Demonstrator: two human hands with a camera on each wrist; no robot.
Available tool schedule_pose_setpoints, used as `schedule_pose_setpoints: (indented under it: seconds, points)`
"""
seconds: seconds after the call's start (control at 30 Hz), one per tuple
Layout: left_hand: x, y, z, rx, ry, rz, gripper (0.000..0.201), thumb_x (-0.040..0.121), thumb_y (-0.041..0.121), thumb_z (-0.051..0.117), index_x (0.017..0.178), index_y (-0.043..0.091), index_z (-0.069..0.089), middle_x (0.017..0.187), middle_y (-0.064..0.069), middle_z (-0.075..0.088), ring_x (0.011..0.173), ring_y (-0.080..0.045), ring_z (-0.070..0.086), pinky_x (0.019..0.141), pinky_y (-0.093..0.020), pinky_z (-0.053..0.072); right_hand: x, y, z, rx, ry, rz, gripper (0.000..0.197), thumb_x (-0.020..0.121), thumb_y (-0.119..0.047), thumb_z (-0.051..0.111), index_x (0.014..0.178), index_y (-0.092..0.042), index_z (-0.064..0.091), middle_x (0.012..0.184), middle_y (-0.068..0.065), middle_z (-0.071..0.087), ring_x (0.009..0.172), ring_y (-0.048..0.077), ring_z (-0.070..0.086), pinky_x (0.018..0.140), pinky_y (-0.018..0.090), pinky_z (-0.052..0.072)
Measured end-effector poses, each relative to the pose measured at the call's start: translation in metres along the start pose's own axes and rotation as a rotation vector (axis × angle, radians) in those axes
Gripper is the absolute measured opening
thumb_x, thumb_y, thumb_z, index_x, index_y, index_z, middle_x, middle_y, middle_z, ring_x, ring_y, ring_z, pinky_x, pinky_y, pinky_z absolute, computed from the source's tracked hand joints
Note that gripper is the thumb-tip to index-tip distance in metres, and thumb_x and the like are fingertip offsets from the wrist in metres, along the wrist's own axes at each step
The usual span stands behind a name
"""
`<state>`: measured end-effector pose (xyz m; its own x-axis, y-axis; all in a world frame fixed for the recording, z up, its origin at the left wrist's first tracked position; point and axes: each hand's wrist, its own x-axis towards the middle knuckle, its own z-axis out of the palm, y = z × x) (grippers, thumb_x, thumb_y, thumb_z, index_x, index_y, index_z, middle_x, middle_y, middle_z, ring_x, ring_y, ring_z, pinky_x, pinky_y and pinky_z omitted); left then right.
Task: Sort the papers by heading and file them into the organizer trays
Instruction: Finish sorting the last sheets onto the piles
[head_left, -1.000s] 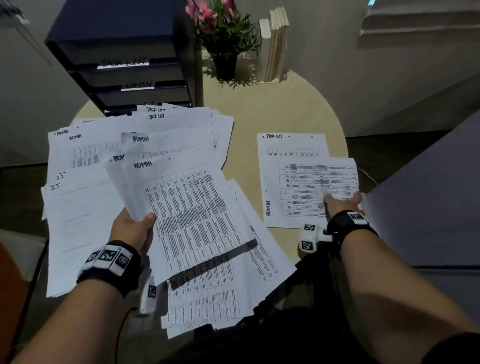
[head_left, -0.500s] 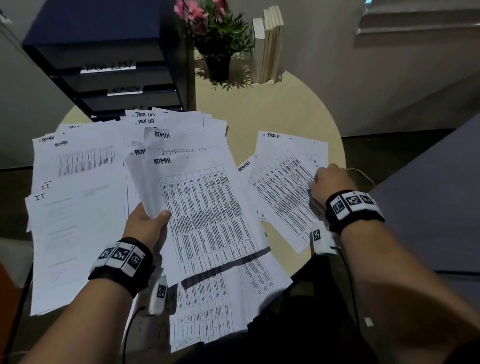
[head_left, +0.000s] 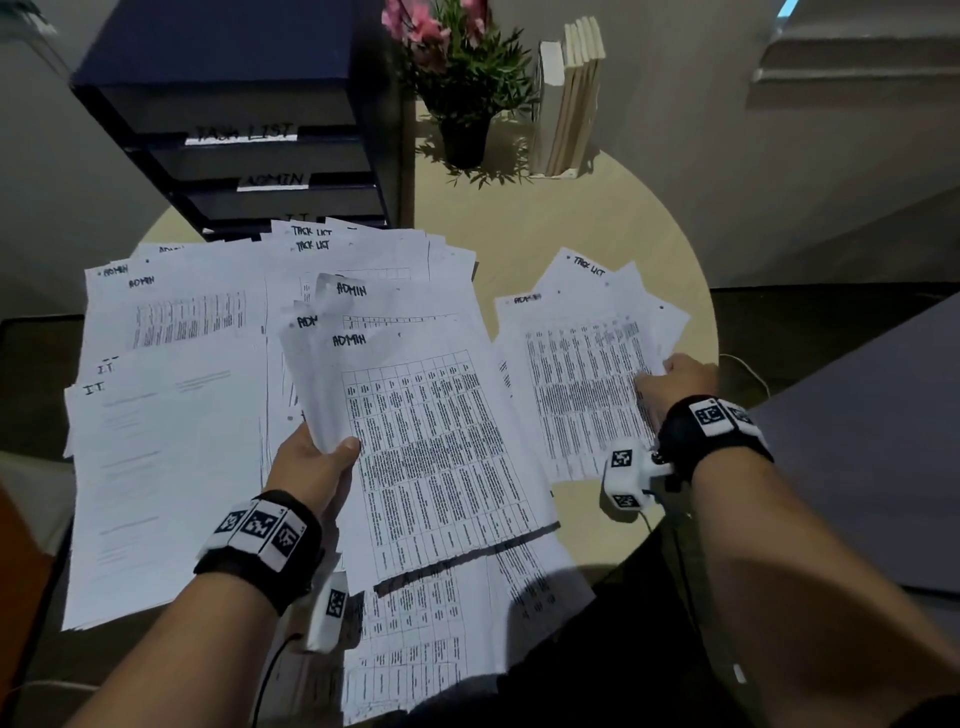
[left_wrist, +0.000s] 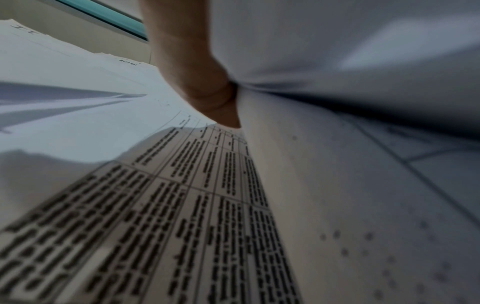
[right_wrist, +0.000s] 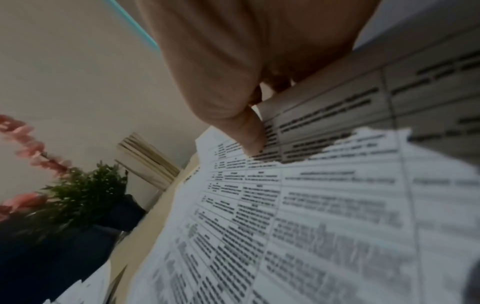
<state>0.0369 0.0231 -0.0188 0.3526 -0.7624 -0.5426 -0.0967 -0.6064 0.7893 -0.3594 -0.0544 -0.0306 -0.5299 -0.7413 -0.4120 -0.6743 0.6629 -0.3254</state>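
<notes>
Pale wood round table (head_left: 561, 228) carries our black organizer trays (head_left: 270, 156); we hold the big fanned papers (head_left: 171, 467) in the left hand (head_left: 311, 467), thumb clamped on top; right hand (head_left: 675, 382) pinches the smaller ADMIN sheet (head_left: 582, 374) lying just beside.

The organizer trays (head_left: 270, 156) carry labels "TASK LIST" and "ADMIN". Fanned papers (head_left: 415, 415) are headed "ADMIN", "TASK LIST" and "I.T". Sheets (head_left: 587, 364) near the worktop's right edge read "TASK LIST".
</notes>
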Motion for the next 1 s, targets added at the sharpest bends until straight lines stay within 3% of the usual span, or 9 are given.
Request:
schedule_pose_setpoints:
  seconds: [0.07, 0.17, 0.37, 0.57, 0.63, 0.73, 0.8, 0.9, 1.0]
  points:
    - [0.001, -0.002, -0.001, -0.003, -0.009, -0.008, 0.015, 0.093, 0.013, 0.066, 0.103, 0.021, 0.058, 0.068, -0.011, 0.058, 0.050, -0.020, 0.050, 0.054, -0.031, 0.048, -0.007, -0.002, 0.012, -0.035, 0.006, 0.072, 0.042, 0.088, -0.025, 0.059, 0.128, -0.013, 0.051, 0.140, 0.018, 0.030, 0.120, 0.042, 0.043, 0.099, 0.045, 0.041]
    - [0.002, -0.007, -0.004, -0.006, -0.013, 0.001, 0.017, 0.092, 0.013, 0.066, 0.102, 0.025, 0.058, 0.081, -0.017, 0.064, 0.062, -0.023, 0.056, 0.064, -0.038, 0.052, -0.013, -0.014, 0.028, -0.108, 0.001, 0.061, 0.042, 0.088, -0.018, 0.056, 0.129, -0.017, 0.050, 0.139, 0.017, 0.025, 0.125, 0.043, 0.034, 0.106, 0.052, 0.038]
    - [0.003, -0.024, -0.017, -0.025, -0.019, -0.015, 0.022, 0.086, 0.018, 0.069, 0.100, 0.033, 0.061, 0.094, -0.018, 0.071, 0.074, -0.029, 0.064, 0.081, -0.053, 0.055, -0.025, -0.024, 0.043, -0.255, 0.124, -0.075, 0.043, 0.087, -0.013, 0.052, 0.129, -0.020, 0.052, 0.128, 0.018, 0.039, 0.117, 0.040, 0.042, 0.102, 0.049, 0.036]
    - [0.001, -0.032, -0.028, -0.096, -0.014, 0.008, 0.027, 0.092, 0.008, 0.065, 0.115, 0.021, 0.058, 0.097, -0.015, 0.070, 0.081, -0.028, 0.065, 0.078, -0.037, 0.056, -0.033, -0.020, 0.054, -0.213, 0.140, -0.170, 0.034, 0.085, -0.006, 0.052, 0.118, -0.016, 0.057, 0.118, 0.022, 0.053, 0.112, 0.042, 0.049, 0.095, 0.046, 0.040]
    - [0.003, -0.034, -0.034, -0.125, -0.016, 0.014, 0.032, 0.092, 0.008, 0.065, 0.121, 0.019, 0.057, 0.101, -0.016, 0.070, 0.087, -0.029, 0.067, 0.079, -0.035, 0.055, -0.034, -0.023, 0.047, -0.094, 0.153, -0.217, 0.029, 0.086, -0.002, 0.051, 0.112, -0.010, 0.059, 0.114, 0.025, 0.055, 0.099, 0.041, 0.054, 0.084, 0.043, 0.045]
    - [0.006, -0.034, -0.039, -0.167, -0.013, 0.038, 0.034, 0.093, 0.008, 0.064, 0.124, 0.018, 0.054, 0.096, -0.012, 0.069, 0.081, -0.025, 0.066, 0.076, -0.033, 0.056, -0.040, -0.037, 0.024, 0.120, 0.307, -0.370, 0.024, 0.085, 0.011, 0.049, 0.103, 0.000, 0.060, 0.117, 0.026, 0.049, 0.078, 0.029, 0.049, 0.075, 0.033, 0.044]
    - [0.008, -0.031, -0.042, -0.204, 0.004, 0.056, 0.032, 0.096, 0.008, 0.061, 0.124, 0.019, 0.052, 0.095, -0.010, 0.067, 0.078, -0.022, 0.064, 0.070, -0.030, 0.054, -0.050, -0.050, 0.001, 0.207, 0.398, -0.541, 0.025, 0.082, 0.017, 0.051, 0.098, 0.001, 0.062, 0.124, 0.025, 0.045, 0.090, 0.029, 0.053, 0.087, 0.028, 0.043]
    - [0.015, -0.028, -0.046, -0.234, 0.030, 0.070, 0.032, 0.095, 0.010, 0.061, 0.123, 0.023, 0.053, 0.102, -0.012, 0.067, 0.088, -0.026, 0.065, 0.077, -0.034, 0.054, -0.068, -0.074, -0.038, 0.233, 0.446, -0.795, 0.028, 0.080, 0.015, 0.057, 0.095, -0.006, 0.067, 0.126, 0.020, 0.054, 0.114, 0.028, 0.054, 0.096, 0.025, 0.040]
    - [0.019, -0.027, -0.057, -0.215, 0.048, 0.090, 0.032, 0.090, 0.018, 0.063, 0.111, 0.041, 0.056, 0.104, -0.009, 0.068, 0.099, -0.034, 0.067, 0.089, -0.047, 0.055, -0.103, -0.103, -0.076, 0.367, 0.312, -0.863, 0.035, 0.084, 0.006, 0.057, 0.097, -0.026, 0.067, 0.109, 0.001, 0.067, 0.104, 0.017, 0.061, 0.090, 0.020, 0.043]
